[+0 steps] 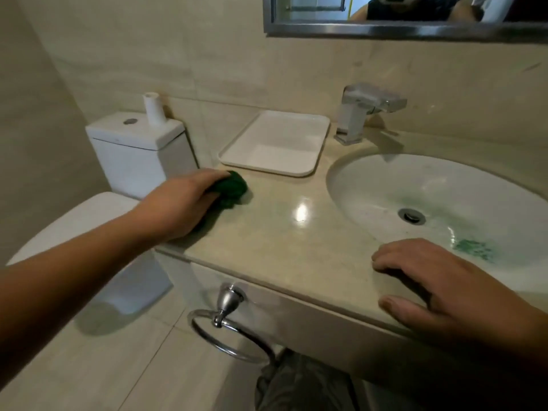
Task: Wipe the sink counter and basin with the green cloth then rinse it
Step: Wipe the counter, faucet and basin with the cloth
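The crumpled dark green cloth (232, 188) is gripped by the curled fingers of the left hand (184, 203) and pressed on the glossy beige stone desk (284, 235), just in front of a flat white rectangular tray (275, 143). The right hand (439, 286) is laid on the desk's front edge, fingers relaxed and holding nothing, beside the oval white basin (385, 185), where greenish smears (474, 249) are seen.

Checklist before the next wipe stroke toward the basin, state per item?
1. Left hand grips green cloth: ok.
2. Green cloth down on counter: ok.
3. Counter between green cloth and basin free: ok.
4. Tray apart from green cloth: ok.
5. Right hand resting on counter's front edge, off that path: ok.
6. Basin clean: not ok, green smear near its front.
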Tool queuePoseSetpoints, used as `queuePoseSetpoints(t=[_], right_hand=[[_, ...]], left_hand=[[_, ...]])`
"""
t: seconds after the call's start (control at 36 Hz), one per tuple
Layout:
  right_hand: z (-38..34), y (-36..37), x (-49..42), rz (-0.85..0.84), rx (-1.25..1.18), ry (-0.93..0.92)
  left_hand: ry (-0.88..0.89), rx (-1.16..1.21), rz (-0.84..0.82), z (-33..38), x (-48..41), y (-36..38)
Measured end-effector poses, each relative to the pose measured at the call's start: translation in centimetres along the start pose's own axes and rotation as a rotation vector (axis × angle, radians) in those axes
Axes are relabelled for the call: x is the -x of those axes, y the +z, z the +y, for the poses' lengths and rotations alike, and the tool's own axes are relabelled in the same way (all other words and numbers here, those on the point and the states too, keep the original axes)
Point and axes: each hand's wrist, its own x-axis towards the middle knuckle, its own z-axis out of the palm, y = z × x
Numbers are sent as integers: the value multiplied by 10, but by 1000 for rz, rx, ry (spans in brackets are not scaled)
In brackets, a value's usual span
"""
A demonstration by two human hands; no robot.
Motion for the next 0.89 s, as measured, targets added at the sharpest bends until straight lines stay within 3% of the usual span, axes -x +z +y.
queuePoseSetpoints(t=[0.08,0.17,0.31,0.56,0.64,0.78,0.89], right_hand=[[-3,1,1,-2,-15,-3],[-2,2,3,52,-24,-13],[4,-1,10,180,-50,-25],[38,-13,49,284,-99,112],[50,-23,65,308,-124,189],[66,-30,82,335,-156,274],[67,-26,86,299,-165,297]], left_hand=[[-181,-55,-52,-31,19,-10],[-192,-103,-72,-30,29,0],[9,-80,-76,16,24,20],[469,85,-183,171,0,77],[564,139,-191,177,9,67],[871,74,-316,173,45,66],[874,37,-305,194,33,92]])
